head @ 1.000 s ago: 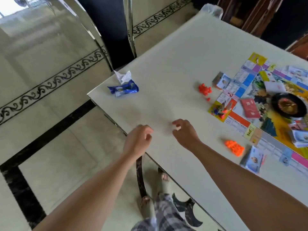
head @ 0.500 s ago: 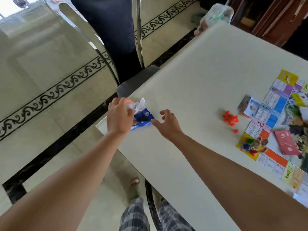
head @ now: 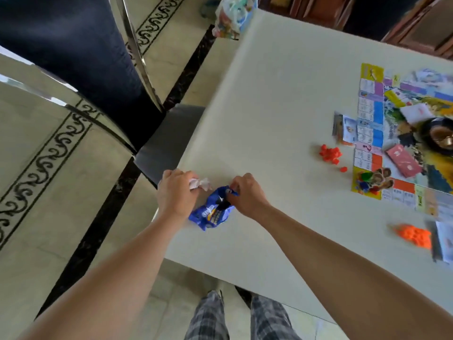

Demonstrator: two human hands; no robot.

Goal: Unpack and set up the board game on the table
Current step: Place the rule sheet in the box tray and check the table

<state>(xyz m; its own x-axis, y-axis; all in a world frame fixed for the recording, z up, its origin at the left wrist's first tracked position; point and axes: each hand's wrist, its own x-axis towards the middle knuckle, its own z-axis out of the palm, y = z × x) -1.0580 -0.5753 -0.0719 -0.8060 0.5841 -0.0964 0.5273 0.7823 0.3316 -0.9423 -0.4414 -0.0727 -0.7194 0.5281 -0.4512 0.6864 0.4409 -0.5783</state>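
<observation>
At the near left corner of the cream table (head: 264,123), my left hand (head: 174,192) grips a crumpled white paper (head: 201,184). My right hand (head: 245,195) pinches the top of a crumpled blue wrapper (head: 212,212) that lies between both hands. The colourful game board (head: 397,143) lies open at the right, with a red card deck (head: 403,160), a black roulette wheel (head: 438,136) and small tokens (head: 367,180) on its corner. Red pieces (head: 329,153) and orange pieces (head: 414,235) sit in piles beside the board.
A dark chair (head: 81,52) with chrome legs stands at the table's left edge. A plastic bag (head: 231,15) sits at the far corner. Card stacks lie beside the board (head: 346,127) and at the right edge (head: 443,239). Wooden furniture is behind the table.
Both hands reached left to the table corner. My left hand closed on the white paper, then my right hand took hold of the blue wrapper. The camera view shifted left.
</observation>
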